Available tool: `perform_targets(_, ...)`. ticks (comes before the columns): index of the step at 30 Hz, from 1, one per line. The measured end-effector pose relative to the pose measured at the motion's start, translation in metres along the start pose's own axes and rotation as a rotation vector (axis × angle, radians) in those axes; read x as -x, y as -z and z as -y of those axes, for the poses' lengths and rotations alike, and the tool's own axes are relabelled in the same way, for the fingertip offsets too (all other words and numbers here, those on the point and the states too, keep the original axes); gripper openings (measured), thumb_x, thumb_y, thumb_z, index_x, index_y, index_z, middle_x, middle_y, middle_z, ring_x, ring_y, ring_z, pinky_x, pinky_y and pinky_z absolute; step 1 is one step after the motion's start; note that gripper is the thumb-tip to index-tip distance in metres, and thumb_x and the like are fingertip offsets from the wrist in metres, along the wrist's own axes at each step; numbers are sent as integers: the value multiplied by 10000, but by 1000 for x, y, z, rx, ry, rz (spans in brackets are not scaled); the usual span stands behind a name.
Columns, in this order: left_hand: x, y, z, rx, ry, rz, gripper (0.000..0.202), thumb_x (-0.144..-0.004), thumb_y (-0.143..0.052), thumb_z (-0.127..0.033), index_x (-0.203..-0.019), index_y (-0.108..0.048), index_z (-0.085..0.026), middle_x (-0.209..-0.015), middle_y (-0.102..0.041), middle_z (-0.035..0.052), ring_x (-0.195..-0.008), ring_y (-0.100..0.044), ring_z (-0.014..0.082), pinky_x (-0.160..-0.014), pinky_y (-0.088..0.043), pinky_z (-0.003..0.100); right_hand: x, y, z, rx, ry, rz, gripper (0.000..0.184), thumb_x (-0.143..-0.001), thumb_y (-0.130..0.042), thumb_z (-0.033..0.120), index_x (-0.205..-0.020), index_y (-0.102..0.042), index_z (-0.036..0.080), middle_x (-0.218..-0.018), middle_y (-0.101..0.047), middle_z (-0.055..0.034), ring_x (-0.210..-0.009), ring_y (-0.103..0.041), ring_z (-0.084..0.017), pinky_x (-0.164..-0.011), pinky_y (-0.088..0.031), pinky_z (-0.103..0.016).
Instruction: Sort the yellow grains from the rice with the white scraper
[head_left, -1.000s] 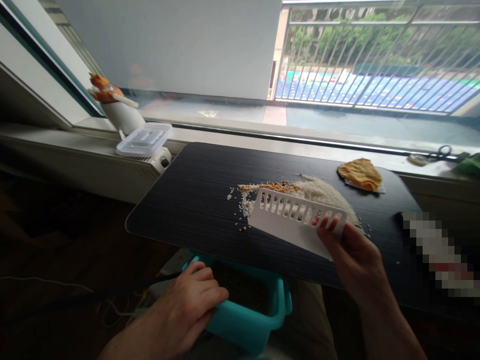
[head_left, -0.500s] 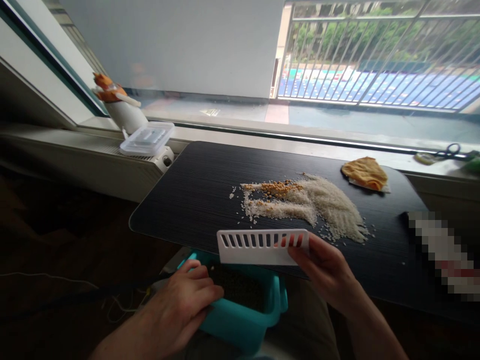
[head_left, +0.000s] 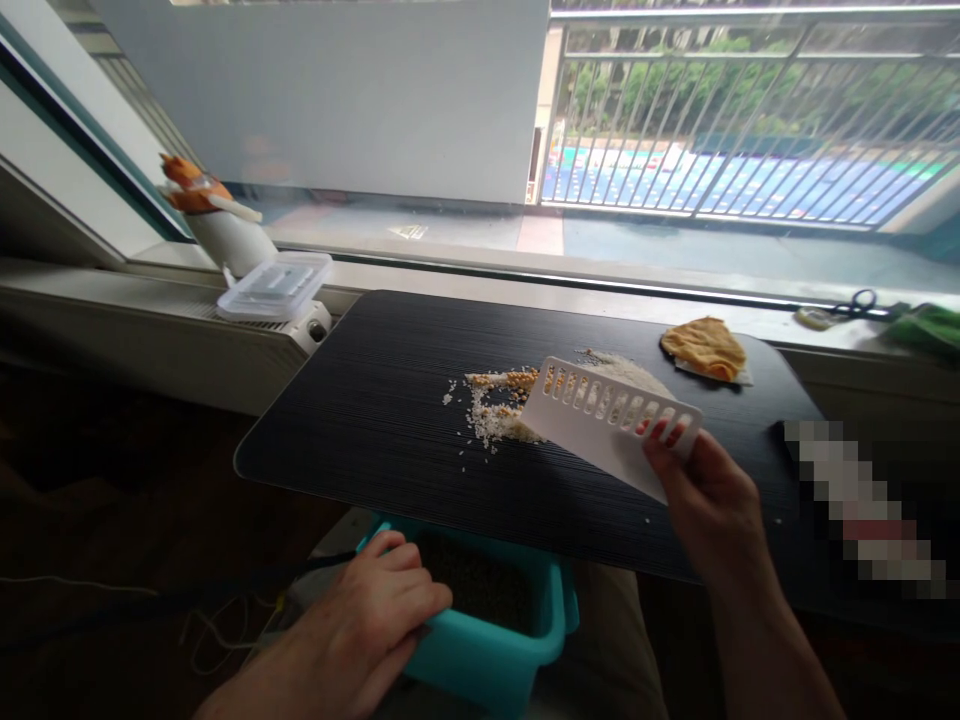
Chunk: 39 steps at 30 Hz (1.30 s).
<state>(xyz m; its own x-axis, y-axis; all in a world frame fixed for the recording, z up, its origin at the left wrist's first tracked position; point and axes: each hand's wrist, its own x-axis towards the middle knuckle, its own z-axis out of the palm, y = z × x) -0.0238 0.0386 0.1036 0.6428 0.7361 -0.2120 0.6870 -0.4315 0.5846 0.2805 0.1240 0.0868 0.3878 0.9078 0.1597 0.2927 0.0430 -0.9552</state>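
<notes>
My right hand (head_left: 709,490) grips the right end of a flat white plastic plate (head_left: 592,430) with a row of slots along its upper edge. The plate is tilted above the table, in front of a spread of white rice (head_left: 634,368) and yellow kernels (head_left: 517,383), hiding much of both. Below the table's near edge, my left hand (head_left: 390,595) is closed over the left rim of a turquoise tub (head_left: 480,635). Dark granular stuff (head_left: 487,583) lies inside the tub.
A folded tan cloth (head_left: 705,350) lies at the black table's (head_left: 360,400) far right. A pixelated item (head_left: 862,510) rests at the right edge. On the left, a radiator (head_left: 150,310) bears a clear plastic lid (head_left: 277,285). Scissors (head_left: 859,303) lie on the windowsill.
My right hand has carried the slotted plate up and to the right, from over the tub to over the table, tilting it. My left hand stays on the tub rim. The view has shifted slightly.
</notes>
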Motion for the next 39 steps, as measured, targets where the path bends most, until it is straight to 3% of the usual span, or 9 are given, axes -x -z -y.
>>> perform_targets(6, -2, 2, 1, 13, -13, -4, 295, -820, -439, 55, -890, -547, -211, -843, -559, -23, -852, -527, 165, -977, -274, 364, 5, -2, -8, -65, -14, 109, 265, -764, -716, 449, -909, -718, 227, -885, -729, -34, -840, -663, -192, -786, -534, -318)
perform_targets(11, -4, 3, 0, 12, -15, 12, 276, -821, -451, 53, -862, -543, -204, -839, -554, -23, -842, -520, 164, -948, -289, 354, 7, 5, 1, -47, -15, 33, 307, -709, -749, 477, -877, -726, 221, -865, -738, -44, -843, -679, -211, -794, -551, -343)
perform_targets(18, -4, 1, 2, 8, -28, -30, 299, -821, -447, 45, -921, -571, -208, -830, -559, -16, -834, -526, 167, -930, -313, 358, 15, 14, 6, 13, -32, 85, 264, -756, -721, 440, -929, -728, 241, -918, -738, -41, -891, -676, -224, -846, -534, -365)
perform_targets(24, -3, 2, 1, 17, -30, -39, 288, -828, -435, 35, -887, -574, -210, -816, -570, -13, -819, -528, 167, -926, -339, 353, 5, 12, 9, 19, -33, -45, 295, -712, -744, 461, -886, -723, 223, -887, -734, -61, -870, -666, -250, -821, -540, -405)
perform_targets(33, -4, 3, -1, 9, -21, -8, 306, -819, -440, 50, -906, -571, -214, -836, -571, -14, -842, -529, 170, -950, -322, 359, -1, 10, 4, 15, -12, -44, 286, -728, -736, 448, -896, -719, 216, -889, -725, -61, -863, -653, -243, -810, -528, -401)
perform_targets(39, -4, 1, 0, -1, -11, -2, 307, -813, -439, 61, -901, -569, -203, -833, -558, -12, -842, -524, 169, -945, -310, 362, -7, 8, -6, -36, -59, 34, 307, -717, -746, 461, -902, -722, 217, -890, -728, -38, -869, -655, -215, -822, -522, -355)
